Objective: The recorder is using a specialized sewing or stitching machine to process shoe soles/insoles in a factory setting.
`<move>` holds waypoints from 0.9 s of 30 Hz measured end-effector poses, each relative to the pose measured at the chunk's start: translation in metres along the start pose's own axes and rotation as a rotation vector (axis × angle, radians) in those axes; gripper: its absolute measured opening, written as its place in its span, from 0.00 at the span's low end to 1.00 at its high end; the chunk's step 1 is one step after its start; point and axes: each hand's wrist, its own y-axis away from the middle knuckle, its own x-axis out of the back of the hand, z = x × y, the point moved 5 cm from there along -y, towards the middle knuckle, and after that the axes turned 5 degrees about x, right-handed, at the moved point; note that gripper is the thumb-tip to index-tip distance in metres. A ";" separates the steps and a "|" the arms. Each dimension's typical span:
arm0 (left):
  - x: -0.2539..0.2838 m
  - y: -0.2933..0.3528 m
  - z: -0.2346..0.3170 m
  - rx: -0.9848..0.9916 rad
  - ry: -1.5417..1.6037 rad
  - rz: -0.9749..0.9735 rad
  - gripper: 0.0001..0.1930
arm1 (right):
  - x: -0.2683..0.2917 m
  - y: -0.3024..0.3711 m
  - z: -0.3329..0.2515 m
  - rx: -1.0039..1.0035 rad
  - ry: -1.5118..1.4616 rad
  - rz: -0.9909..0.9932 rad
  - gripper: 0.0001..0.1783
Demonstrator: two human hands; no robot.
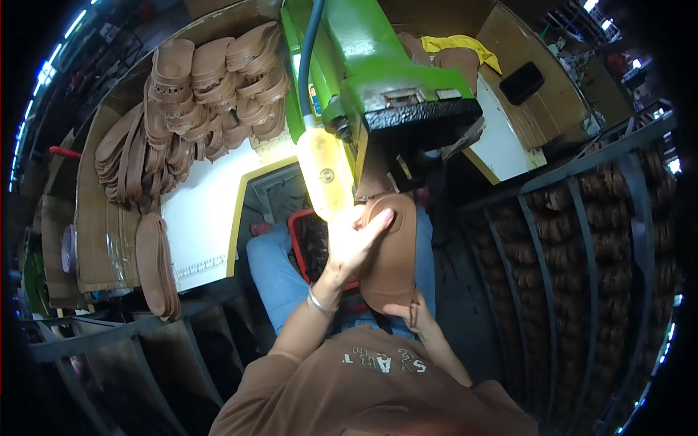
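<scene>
A long brown sandal sole [391,269] lies between my hands, its far end under the head of a green machine [407,80]. My left hand [350,241] grips its left edge toward the far end, thumb pressed on top and the other fingers hidden. At the near end, my right hand [413,314] pinches the right corner, thumb above and fingers partly underneath. A lit yellow lamp [323,174] hangs just beyond my left hand. The machine's black head hides where the sole's tip meets its working part.
Stacked brown soles [174,94] fill the cardboard-walled left side of the white table [200,211]; another stack [156,265] sits at its near corner. A red basket [297,236] with dark scraps is below. Racks of soles [574,269] stand right. A yellow cloth [465,49] lies far right.
</scene>
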 end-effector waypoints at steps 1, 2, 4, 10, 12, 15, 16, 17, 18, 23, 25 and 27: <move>0.004 0.007 -0.006 0.017 0.008 0.029 0.10 | 0.000 0.005 -0.010 0.032 0.033 0.005 0.41; 0.007 0.014 -0.009 0.046 0.130 0.053 0.09 | 0.004 0.009 -0.028 0.062 0.072 0.007 0.45; 0.006 0.022 -0.010 0.035 0.233 0.078 0.10 | 0.026 0.017 -0.053 0.188 0.026 0.144 0.48; 0.010 0.021 0.001 -0.003 0.392 0.067 0.15 | 0.066 -0.015 -0.158 0.560 0.032 0.229 0.19; 0.013 0.018 0.006 -0.020 0.391 0.054 0.16 | 0.059 -0.034 -0.195 0.633 0.044 0.224 0.16; 0.027 0.015 0.002 -0.081 0.368 0.065 0.17 | 0.038 -0.067 -0.225 0.654 0.096 0.150 0.17; 0.031 0.016 0.005 -0.078 0.382 0.070 0.17 | 0.032 -0.076 -0.229 0.643 0.083 0.118 0.17; 0.037 0.016 0.006 -0.074 0.396 0.074 0.17 | 0.026 -0.083 -0.231 0.632 0.070 0.086 0.17; 0.047 0.017 0.001 -0.060 0.393 0.056 0.18 | 0.016 -0.090 -0.230 0.636 0.047 0.069 0.17; 0.088 0.030 0.000 -0.084 0.320 0.125 0.18 | -0.026 -0.097 -0.210 0.650 0.031 0.035 0.16; 0.107 0.038 -0.002 -0.058 0.286 0.188 0.17 | -0.037 -0.097 -0.197 0.621 0.036 0.028 0.17; 0.129 0.049 -0.016 -0.039 0.259 0.221 0.16 | -0.054 -0.095 -0.188 0.614 0.068 0.018 0.18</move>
